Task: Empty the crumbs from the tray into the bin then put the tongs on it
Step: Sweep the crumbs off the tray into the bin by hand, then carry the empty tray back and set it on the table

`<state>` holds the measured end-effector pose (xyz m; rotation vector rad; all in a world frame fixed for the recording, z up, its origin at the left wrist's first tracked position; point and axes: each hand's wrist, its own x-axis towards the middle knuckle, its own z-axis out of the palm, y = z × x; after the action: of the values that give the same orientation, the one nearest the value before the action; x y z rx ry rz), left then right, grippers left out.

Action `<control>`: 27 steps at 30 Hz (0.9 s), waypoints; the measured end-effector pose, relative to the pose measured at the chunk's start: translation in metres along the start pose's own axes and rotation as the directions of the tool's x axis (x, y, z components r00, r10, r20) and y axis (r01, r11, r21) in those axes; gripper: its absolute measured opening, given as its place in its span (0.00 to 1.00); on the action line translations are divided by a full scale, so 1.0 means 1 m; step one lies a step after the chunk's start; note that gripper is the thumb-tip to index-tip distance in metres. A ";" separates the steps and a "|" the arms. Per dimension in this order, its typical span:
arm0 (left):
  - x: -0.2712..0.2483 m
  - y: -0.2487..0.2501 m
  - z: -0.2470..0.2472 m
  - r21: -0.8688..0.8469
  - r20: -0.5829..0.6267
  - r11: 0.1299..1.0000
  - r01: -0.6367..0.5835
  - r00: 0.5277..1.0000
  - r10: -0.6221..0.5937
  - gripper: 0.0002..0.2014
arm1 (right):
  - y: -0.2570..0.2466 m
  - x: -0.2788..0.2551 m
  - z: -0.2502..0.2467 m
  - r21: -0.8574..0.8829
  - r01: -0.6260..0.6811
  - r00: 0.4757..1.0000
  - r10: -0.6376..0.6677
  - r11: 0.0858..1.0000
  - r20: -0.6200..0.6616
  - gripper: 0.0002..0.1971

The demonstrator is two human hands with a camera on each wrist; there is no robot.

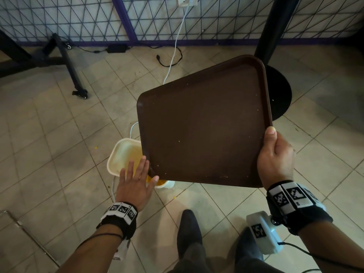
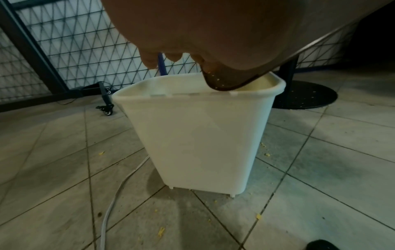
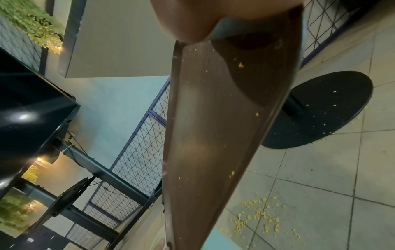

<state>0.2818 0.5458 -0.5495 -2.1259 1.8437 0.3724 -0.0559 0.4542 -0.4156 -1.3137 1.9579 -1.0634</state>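
A: Status? Biggest things first.

B: Tiled floor [image 1: 59, 146], wire-mesh partition [image 1: 78, 18] at the far side, round black table base [image 1: 279, 91] far right. Brown tray [image 1: 202, 125] is up in the air, tilted, low corner at near left dipping over the white bin [image 2: 192, 135]. Bin stands on the floor, left of centre, with a white cable [image 2: 119, 191] running past it.

A: Hands?

B: Right hand [image 1: 275, 160] grips the tray's near-right corner, thumb on top of the rim, fingers underneath. Left hand [image 1: 136, 184] is flat, fingers straight and spread, pressed against the low corner just above the bin. It holds nothing.

A: Which step?

B: Step 1, I'd say, and late in it. Only scattered specks of crumbs [image 3: 240, 65] are left on the tray; the left wrist view shows a few stuck at the low corner [image 2: 218, 80]. Yellow stuff shows inside the bin. Plenty missed too: crumbs on the floor [image 3: 256, 218] and on the table base.

A: Next?

B: Probably a tap or a steeper tilt to clear the corner, keeping it inside the bin's rim. Then level the tray and set it down. Tongs aren't in any view, so they need locating first.
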 end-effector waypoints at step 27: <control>0.057 0.020 -0.052 -0.711 0.097 0.624 0.323 0.925 -0.368 0.23 | 0.084 0.021 -0.017 -0.047 -0.425 0.901 0.427 0.904 0.074 0.27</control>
<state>0.2705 0.4710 -0.5251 -2.9583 1.3542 1.0976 -0.1188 0.4572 -0.4770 -0.8631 2.0746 -0.7542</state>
